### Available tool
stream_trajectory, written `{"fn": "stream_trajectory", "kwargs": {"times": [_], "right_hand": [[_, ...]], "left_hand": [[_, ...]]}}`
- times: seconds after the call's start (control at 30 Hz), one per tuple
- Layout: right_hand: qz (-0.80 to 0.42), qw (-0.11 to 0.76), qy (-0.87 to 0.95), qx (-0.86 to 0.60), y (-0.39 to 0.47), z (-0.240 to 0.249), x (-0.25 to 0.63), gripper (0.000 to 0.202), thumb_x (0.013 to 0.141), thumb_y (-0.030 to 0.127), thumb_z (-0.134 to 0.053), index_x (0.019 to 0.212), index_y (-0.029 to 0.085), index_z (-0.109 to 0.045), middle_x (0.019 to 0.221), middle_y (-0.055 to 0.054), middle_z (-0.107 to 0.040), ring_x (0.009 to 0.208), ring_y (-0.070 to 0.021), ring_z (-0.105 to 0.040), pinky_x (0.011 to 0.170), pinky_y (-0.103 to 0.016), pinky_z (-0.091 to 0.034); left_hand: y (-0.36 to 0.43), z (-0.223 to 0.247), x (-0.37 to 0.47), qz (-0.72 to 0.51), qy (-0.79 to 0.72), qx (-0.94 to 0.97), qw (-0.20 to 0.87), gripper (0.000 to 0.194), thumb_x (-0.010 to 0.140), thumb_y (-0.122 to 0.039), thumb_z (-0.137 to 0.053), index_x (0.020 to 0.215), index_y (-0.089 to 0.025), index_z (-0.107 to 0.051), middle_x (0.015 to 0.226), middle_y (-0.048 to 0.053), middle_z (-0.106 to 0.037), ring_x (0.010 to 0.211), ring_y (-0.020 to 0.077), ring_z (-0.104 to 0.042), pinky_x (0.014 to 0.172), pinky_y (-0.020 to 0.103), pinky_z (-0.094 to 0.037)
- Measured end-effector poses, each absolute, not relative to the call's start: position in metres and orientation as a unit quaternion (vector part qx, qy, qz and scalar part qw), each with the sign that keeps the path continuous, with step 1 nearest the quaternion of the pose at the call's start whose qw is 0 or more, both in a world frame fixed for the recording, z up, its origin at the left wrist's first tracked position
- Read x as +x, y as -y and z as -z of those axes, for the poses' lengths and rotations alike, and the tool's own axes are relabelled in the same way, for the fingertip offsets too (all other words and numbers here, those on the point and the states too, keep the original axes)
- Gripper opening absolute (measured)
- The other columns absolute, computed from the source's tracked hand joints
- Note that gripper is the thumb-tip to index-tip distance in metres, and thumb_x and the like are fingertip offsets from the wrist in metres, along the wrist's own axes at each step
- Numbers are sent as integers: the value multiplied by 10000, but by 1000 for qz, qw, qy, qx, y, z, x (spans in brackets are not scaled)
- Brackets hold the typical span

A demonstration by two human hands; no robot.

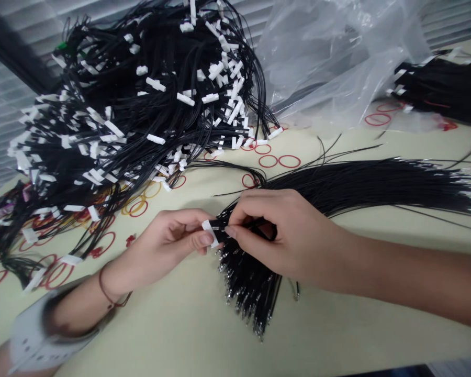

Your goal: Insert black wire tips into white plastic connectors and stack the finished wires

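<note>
My left hand [176, 238] pinches a small white connector [210, 233] between thumb and fingertips. Right beside it, my right hand [275, 228] has thumb and index finger closed on the end of a thin black wire [221, 227] at the connector's side. Whether the wire's tip sits inside the connector is too small to tell. Under both hands lies a thick bundle of loose black wires [251, 283] with silvery metal tips fanned toward the front. A second long bundle of black wires [361, 183] stretches to the right behind my right hand.
A large heap of black cables with white connectors [141, 104] fills the back left. Red rubber bands [289, 161] are scattered on the pale table [160, 324]. A clear plastic bag [337, 57] lies behind, and more black cables [447, 86] are at the back right.
</note>
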State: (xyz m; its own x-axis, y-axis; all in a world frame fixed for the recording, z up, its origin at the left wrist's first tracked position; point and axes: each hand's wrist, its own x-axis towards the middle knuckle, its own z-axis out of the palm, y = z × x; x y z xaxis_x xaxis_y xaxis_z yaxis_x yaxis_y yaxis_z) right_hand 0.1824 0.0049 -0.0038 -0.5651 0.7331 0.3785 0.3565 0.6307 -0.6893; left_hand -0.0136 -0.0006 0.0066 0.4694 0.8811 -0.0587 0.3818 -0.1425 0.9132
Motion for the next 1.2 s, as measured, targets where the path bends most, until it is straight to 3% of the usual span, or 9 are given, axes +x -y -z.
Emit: {"fn": "stream_trajectory", "kwargs": {"times": [0.5, 0.87, 1.2], "right_hand": [[-269, 302, 848, -343, -2, 6, 181, 123, 764, 168, -442, 687, 165, -537, 682, 20, -495, 565, -65, -391, 522, -217, -279], [-259, 277, 880, -286, -5, 0, 185, 111, 753, 104, -441, 662, 143, -489, 709, 12, -480, 595, -61, -368, 545, -208, -274], [-277, 283, 871, -290, -7, -4, 184, 106, 731, 89, -454, 658, 143, -507, 658, 23, -481, 582, -61, -373, 553, -205, -284]], "left_hand": [[1, -5, -16, -242, -452, 720, 467, 85, 782, -143, -567, 738, -156, -639, 596, -16, -580, 536, 84, -486, 501, 167, -412], [1, -5, -18, -227, -454, 722, 470, 86, 777, -159, -577, 740, -170, -655, 598, -19, -582, 541, 88, -474, 503, 172, -398], [2, -4, -16, -203, -473, 724, 460, 107, 766, -197, -596, 790, -111, -657, 668, 20, -613, 612, 111, -480, 560, 202, -405]]}}
